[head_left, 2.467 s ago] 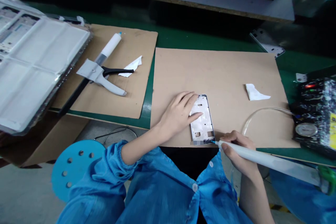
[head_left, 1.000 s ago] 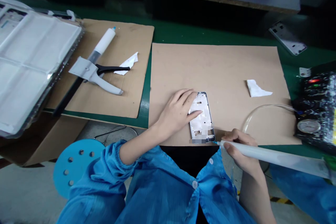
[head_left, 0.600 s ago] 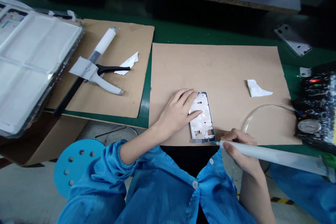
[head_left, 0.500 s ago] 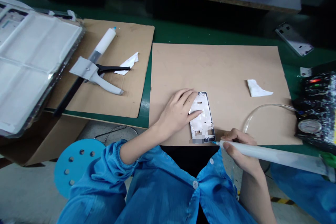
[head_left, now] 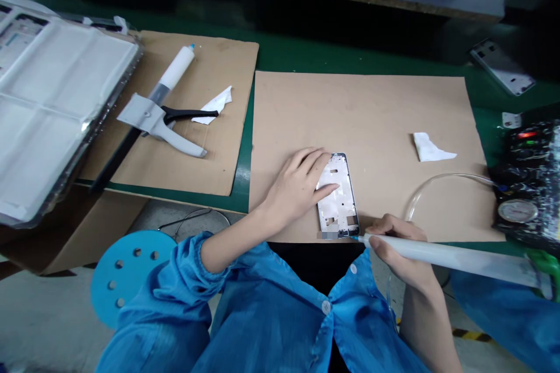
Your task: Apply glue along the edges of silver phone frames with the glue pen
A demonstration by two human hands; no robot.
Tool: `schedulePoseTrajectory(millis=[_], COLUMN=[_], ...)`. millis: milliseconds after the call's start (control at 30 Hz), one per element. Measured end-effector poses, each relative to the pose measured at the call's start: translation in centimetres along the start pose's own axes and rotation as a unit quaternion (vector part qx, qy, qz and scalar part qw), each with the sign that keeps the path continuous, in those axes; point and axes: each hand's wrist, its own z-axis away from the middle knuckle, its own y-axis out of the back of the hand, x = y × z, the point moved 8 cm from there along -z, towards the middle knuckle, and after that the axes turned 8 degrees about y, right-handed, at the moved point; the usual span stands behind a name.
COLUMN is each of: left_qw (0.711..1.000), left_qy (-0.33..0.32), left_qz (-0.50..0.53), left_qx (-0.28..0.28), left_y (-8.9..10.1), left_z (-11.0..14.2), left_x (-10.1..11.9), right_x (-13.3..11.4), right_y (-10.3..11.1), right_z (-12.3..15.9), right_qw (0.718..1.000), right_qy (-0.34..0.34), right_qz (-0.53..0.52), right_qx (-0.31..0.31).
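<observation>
A silver phone frame (head_left: 340, 201) lies on the large cardboard sheet (head_left: 371, 122) near its front edge. My left hand (head_left: 297, 186) rests on the frame's left side, fingers spread flat and pressing it down. My right hand (head_left: 400, 256) is closed around a long white dispensing syringe (head_left: 450, 257), held like a pen. Its blue tip touches the frame's lower right corner. A clear hose (head_left: 431, 186) curves across the cardboard to the right.
A manual glue gun (head_left: 164, 111) and a white scrap (head_left: 214, 108) lie on a second cardboard sheet (head_left: 131, 169) at the left. A tray stack (head_left: 56, 105) sits far left. Another white scrap (head_left: 431, 148), a controller with gauge (head_left: 525, 186) and another frame (head_left: 503, 67) are at right. A blue stool (head_left: 126, 274) stands below.
Both hands stay almost still; the syringe tip remains at the frame's lower right corner. The other frame on the green belt at upper right has drifted rightward.
</observation>
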Motion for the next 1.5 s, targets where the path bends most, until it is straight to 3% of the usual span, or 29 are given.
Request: schedulePoseTrajectory(millis=[900, 1100, 1233, 1333, 1400, 1500], left_qw=[1.0, 1.0, 0.999, 1.0, 0.993, 0.969], left_qy=[0.01, 0.013, 0.022, -0.027, -0.112, -0.209], left_qz=[0.008, 0.008, 0.02, -0.001, -0.027, -0.088], left_qx=[-0.005, -0.008, -0.015, -0.003, -0.008, -0.094], left_y=[-0.1, -0.4, 0.4, 2.2, 3.0, 1.9], left_z=[0.0, -0.1, 0.0, 1.3, 2.8, 4.1], left_x=[-0.1, -0.3, -0.2, 1.2, 2.6, 3.2], right_x=[-0.3, 0.2, 1.3, 2.5, 3.3, 4.4], right_y=[0.3, 0.5, 1.0, 1.2, 1.2, 0.8], right_z=[-0.1, 0.2, 0.8, 1.3, 1.6, 1.5], right_qw=[0.998, 0.999, 0.996, 0.985, 0.972, 0.957], right_qy=[-0.007, -0.011, -0.038, -0.069, -0.086, -0.111], right_qz=[0.048, 0.032, -0.023, -0.102, -0.145, -0.189], right_qx=[0.035, 0.037, 0.075, 0.124, 0.162, 0.191])
